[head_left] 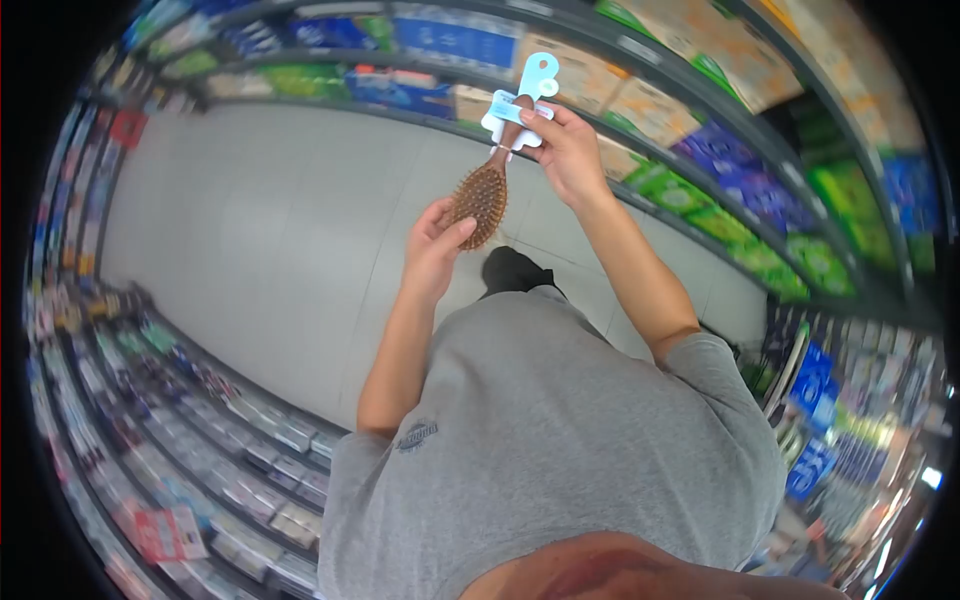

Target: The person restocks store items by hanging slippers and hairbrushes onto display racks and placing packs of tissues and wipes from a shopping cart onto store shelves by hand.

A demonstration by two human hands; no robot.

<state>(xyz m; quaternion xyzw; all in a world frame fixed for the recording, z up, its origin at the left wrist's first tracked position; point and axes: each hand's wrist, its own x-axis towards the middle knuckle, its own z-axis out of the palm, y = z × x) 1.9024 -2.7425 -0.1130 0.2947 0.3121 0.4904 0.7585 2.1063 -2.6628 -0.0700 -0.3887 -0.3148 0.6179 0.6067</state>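
Note:
A brown oval hairbrush is held up between both hands, its bristles facing me and its handle tilted up to the right. My left hand grips the lower edge of the brush head, thumb lying on the bristles. With thumb and fingers, my right hand pinches the handle end, where a pale blue and white cardboard tag with a round hanging hole is fastened. Part of the handle is covered by the tag and the right fingers.
Shelves of packaged goods curve along the far side, and green packs line the right. More shelves with small boxed items run along the lower left. Grey tiled floor lies between them. A red sign hangs at lower left.

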